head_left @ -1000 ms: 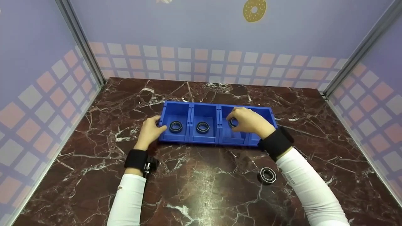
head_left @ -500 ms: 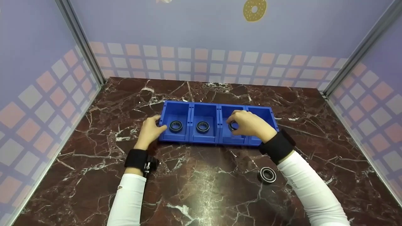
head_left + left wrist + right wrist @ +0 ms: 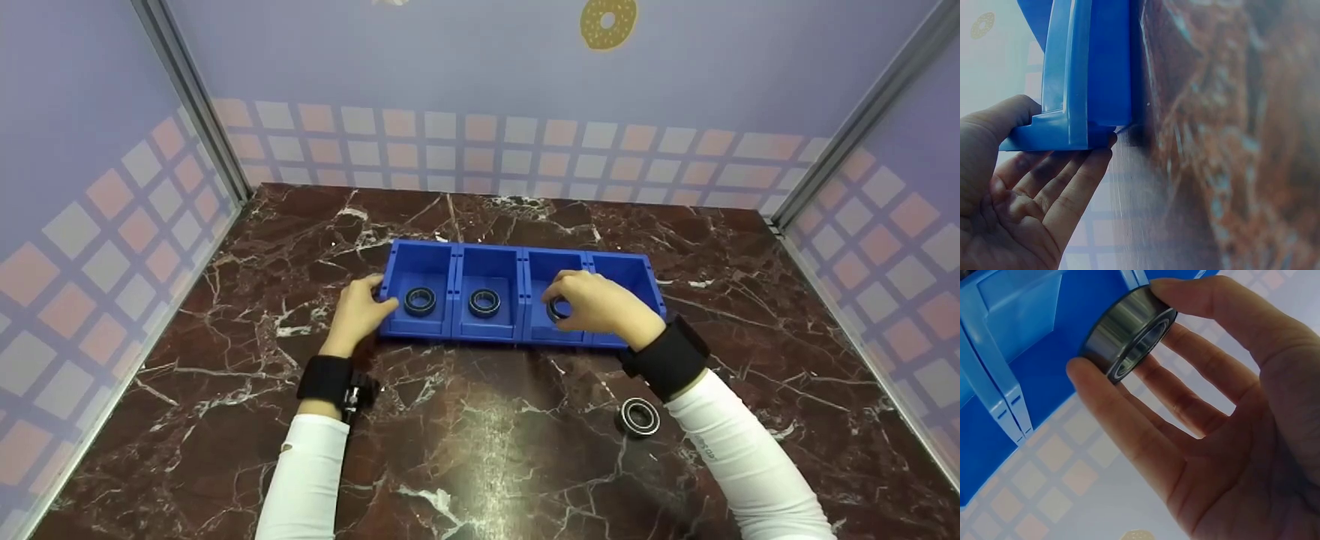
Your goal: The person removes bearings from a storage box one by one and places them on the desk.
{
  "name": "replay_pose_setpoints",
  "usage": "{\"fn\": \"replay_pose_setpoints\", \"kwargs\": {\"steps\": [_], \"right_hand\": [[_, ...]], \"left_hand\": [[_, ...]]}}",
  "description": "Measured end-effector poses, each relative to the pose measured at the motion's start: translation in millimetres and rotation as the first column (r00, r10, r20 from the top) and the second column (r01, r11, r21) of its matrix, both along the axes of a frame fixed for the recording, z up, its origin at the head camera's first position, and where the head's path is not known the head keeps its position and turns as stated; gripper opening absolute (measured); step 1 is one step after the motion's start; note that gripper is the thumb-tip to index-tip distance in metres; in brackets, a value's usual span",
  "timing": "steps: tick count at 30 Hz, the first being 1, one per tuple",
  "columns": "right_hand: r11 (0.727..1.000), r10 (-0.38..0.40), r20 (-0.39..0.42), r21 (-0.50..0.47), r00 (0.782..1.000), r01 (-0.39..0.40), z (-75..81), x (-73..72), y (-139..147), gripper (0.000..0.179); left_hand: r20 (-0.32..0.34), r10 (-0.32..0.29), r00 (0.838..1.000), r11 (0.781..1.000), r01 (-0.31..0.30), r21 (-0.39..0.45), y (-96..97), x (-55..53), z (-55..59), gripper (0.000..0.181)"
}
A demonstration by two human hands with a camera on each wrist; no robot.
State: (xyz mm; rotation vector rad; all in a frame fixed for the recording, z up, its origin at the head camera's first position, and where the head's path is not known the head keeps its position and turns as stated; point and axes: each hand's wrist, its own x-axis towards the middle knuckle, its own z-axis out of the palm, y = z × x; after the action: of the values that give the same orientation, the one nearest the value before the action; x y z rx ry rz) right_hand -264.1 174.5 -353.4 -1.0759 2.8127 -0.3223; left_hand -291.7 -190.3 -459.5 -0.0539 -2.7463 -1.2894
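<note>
A row of joined blue bins (image 3: 487, 334) sits on the table. My left hand (image 3: 356, 313) grips its left end wall, thumb on one side and fingers on the other, as the left wrist view shows. One bearing (image 3: 409, 304) lies flat in the leftmost bin and another bearing (image 3: 474, 306) in the second. My right hand (image 3: 600, 301) is at the third bin, pinching a steel bearing (image 3: 1120, 329) between thumb and index finger. In the right wrist view this bearing is tilted, the other fingers behind it. Whether it touches the bin floor is hidden.
Another bearing (image 3: 625, 423) lies on the dark marbled table (image 3: 465, 457), in front of the bins and beside the right forearm. Patterned panels (image 3: 480, 150) close off the back and both sides.
My right hand has moved slightly down and toward me with the bearing, lower into the third bin. The left hand and the bins have stayed in place.
</note>
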Motion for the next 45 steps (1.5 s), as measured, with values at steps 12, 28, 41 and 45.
{"fn": "replay_pose_setpoints", "kwargs": {"steps": [12, 28, 41, 45], "right_hand": [[0.999, 0.029, -0.046, -0.02, 0.998, -0.03, -2.5, 11.1, 2, 0.028], [0.998, 0.059, -0.037, -0.025, 0.998, -0.06, -6.7, 27.9, 3, 0.035], [0.999, 0.051, -0.024, 0.022, 0.998, -0.05, -11.5, 42.0, 1, 0.034], [0.998, 0.057, -0.032, 0.017, 0.998, -0.057, -13.1, 45.5, 1, 0.033]], "left_hand": [[-0.012, -0.002, 1.0, 1.0, 0.002, 0.004, 0.0, 0.4, 0.1, 0.053], [-0.002, 0.002, 1.0, 1.0, -0.002, 0.014, -0.4, 0.9, 0.1, 0.055], [0.0, 0.003, 1.0, 1.0, -0.003, 0.007, 0.3, 0.8, 0.9, 0.057], [-0.009, 0.007, 1.0, 1.0, -0.007, 0.007, 0.4, 0.6, 0.2, 0.056]]}}
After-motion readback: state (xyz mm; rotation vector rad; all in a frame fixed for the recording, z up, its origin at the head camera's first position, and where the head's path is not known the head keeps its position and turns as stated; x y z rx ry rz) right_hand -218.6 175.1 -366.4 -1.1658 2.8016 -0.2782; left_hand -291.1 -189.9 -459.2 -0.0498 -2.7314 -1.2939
